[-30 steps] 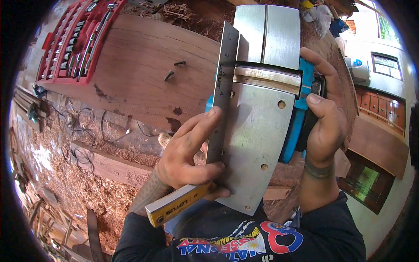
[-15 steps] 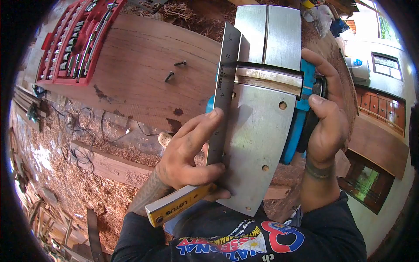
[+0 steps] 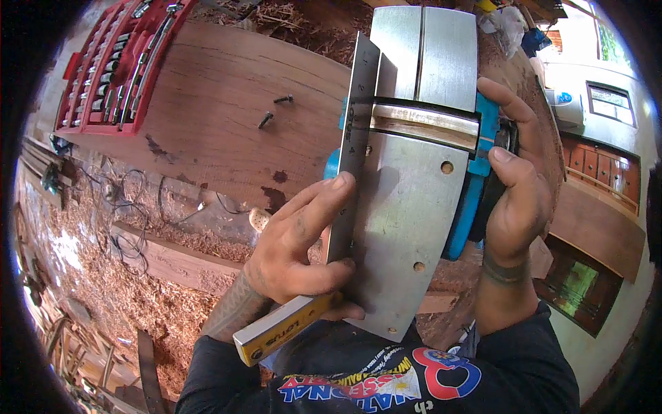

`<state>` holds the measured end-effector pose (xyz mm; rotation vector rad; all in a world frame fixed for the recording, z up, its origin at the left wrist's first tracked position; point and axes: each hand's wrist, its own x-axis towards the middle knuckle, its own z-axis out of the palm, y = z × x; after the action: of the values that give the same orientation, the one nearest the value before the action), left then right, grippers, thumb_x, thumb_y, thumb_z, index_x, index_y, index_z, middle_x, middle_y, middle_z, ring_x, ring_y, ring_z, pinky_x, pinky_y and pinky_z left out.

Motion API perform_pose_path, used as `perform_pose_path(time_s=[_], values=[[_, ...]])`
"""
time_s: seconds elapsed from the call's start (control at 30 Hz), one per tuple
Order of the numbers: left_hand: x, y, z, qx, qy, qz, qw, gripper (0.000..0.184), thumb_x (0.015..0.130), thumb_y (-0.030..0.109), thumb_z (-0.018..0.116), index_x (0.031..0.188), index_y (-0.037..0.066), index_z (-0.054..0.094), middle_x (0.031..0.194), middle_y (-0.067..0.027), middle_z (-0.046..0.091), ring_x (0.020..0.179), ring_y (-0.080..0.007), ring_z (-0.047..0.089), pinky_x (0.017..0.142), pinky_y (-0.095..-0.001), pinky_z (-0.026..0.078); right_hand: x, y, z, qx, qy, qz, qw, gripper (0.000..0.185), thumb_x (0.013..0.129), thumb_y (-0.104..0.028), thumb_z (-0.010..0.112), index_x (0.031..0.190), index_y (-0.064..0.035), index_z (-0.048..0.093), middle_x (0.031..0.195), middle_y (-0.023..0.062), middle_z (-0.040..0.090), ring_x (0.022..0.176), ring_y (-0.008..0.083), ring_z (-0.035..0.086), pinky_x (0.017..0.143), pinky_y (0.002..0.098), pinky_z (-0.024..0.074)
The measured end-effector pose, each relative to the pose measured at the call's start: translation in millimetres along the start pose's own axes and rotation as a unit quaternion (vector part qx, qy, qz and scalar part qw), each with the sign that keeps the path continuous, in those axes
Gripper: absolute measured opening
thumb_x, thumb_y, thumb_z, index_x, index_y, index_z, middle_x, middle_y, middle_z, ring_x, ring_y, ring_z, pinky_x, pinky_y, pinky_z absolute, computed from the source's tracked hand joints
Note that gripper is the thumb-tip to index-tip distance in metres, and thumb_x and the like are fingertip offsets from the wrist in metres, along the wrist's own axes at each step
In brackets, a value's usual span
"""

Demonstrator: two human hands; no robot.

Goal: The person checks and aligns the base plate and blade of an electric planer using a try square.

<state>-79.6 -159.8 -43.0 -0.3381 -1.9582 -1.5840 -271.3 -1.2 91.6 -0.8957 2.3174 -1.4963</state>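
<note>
Head cam gives a pretty clear look at your grip. Your left hand (image 3: pixel 293 255) is snug round the square (image 3: pixel 353 145), with its yellow handle (image 3: pixel 284 331) sticking out below and one digit stretched up along the steel blade (image 3: pixel 361 90). Your right hand (image 3: pixel 520 190) is curled part-way round the right side of the planer (image 3: pixel 414 172), thumb and a fingertip on the blue body (image 3: pixel 488 114); can't tell what the rest of those fingers are doing underneath. Planer's sole-up in front of you, and the blade runs along the left side of the sole (image 3: pixel 403 221), past the end of the cutter slot (image 3: pixel 424 126). Can't tell if it touches the whole way. Just beyond your left hand there's a wide board (image 3: pixel 214 103) with two bolts (image 3: pixel 266 120) lying near each other on it. At the board's left end sits a red socket set (image 3: pixel 141 110). Lower down, a cord (image 3: pixel 134 207) snakes near a loose beam (image 3: pixel 179 265), with shavings (image 3: pixel 189 314) scattered around. Over on your right, well apart, is a window (image 3: pixel 610 103).
</note>
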Motion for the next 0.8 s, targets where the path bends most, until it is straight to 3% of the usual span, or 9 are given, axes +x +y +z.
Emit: perform_pose_path(time_s=[0.8], values=[[0.1, -0.7, -1.3, 0.009, -0.009, 0.001, 1.000, 0.057, 0.061, 0.047, 0.096, 0.093, 0.011, 0.066, 0.154, -0.0424, 0.041, 0.137, -0.0585, 0.052, 0.109, -0.0607, 0.049, -1.1, 1.3, -2.2, -0.029, -0.003, -0.005, 1.000, 0.048, 0.098, -0.012, 0.046, 0.141, 0.0051, 0.058, 0.126, 0.0145, 0.068, 0.108, 0.0157, 0.065, 0.100, 0.0292, 0.0497]])
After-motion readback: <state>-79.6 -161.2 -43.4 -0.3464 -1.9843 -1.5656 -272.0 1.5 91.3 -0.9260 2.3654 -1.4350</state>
